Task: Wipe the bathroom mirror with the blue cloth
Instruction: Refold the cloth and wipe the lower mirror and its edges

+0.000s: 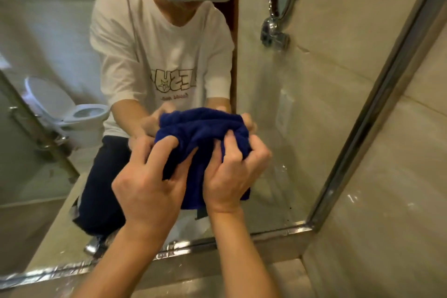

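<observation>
Hands bunch the blue cloth [203, 133] against the mirror [302, 128]: left hand [147, 176] pinching at 9 o'clock, right hand [232, 172] gripping at 3, both equally near.

A bathroom: the steel-framed wall mirror [302, 128] reflects a white toilet [72, 113], beside beige marble wall tiles [387, 201].

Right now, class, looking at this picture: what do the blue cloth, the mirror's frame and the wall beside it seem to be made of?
The blue cloth, gripped by both hands, looks like soft, fuzzy terry or microfibre: matt, bunched in thick folds. The mirror's frame seems to be polished metal, silvery with bright glints. The wall looks like glossy beige stone or tile, with a joint line and reflections; which one is unclear.
</observation>
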Tool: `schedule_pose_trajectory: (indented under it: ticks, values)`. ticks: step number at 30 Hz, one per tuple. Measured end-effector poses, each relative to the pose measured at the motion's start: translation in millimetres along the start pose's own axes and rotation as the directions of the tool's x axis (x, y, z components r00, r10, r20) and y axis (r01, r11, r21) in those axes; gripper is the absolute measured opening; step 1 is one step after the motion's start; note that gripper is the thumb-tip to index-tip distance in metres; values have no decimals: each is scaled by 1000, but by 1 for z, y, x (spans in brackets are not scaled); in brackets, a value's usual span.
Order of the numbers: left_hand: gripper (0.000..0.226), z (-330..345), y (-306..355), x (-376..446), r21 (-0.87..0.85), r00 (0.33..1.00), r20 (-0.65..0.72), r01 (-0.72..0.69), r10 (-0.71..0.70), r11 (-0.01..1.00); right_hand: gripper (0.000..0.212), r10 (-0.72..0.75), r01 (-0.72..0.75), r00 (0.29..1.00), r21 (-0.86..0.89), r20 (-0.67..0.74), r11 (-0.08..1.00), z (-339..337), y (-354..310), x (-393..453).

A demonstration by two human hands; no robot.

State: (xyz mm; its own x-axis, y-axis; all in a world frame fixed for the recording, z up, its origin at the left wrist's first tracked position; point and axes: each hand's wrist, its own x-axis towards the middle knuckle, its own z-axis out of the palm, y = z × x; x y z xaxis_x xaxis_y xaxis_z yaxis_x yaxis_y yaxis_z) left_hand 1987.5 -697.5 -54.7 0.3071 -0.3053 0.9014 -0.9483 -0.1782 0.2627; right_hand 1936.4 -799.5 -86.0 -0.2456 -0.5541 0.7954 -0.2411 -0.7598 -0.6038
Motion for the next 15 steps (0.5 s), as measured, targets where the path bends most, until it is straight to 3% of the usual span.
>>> schedule_pose_trajectory:
  ticks: [2,4,6,7,9,10,12,15]
  values:
    - [24,0,-8,-19,1,997,44,65,-65,998,19,224,-235,961,54,159,970,-4,0,-12]
    - [23,-2,-16,-43,3,985,89,149,-149,989,36,353,-384,874,31,334,923,-12,-3,-34]
    - [22,-8,-24,-66,21,953,156,259,-259,966,61,387,-391,811,-86,439,916,-23,1,-65]
    - [24,-11,-25,-75,42,934,190,300,-303,953,62,384,-369,793,-129,473,921,-28,6,-78]
    - [29,-16,-23,-82,59,912,237,332,-336,942,45,364,-311,751,-191,551,931,-39,10,-85]
    - [29,-19,-16,-79,39,915,247,321,-320,946,35,299,-244,803,-172,516,954,-44,8,-81]
    - [25,-24,6,-59,-40,942,239,250,-234,967,20,54,-32,951,-76,303,997,-54,7,-63]
    - [24,-23,43,-2,-139,986,159,80,-57,987,16,-91,90,995,11,32,996,-63,-5,3]
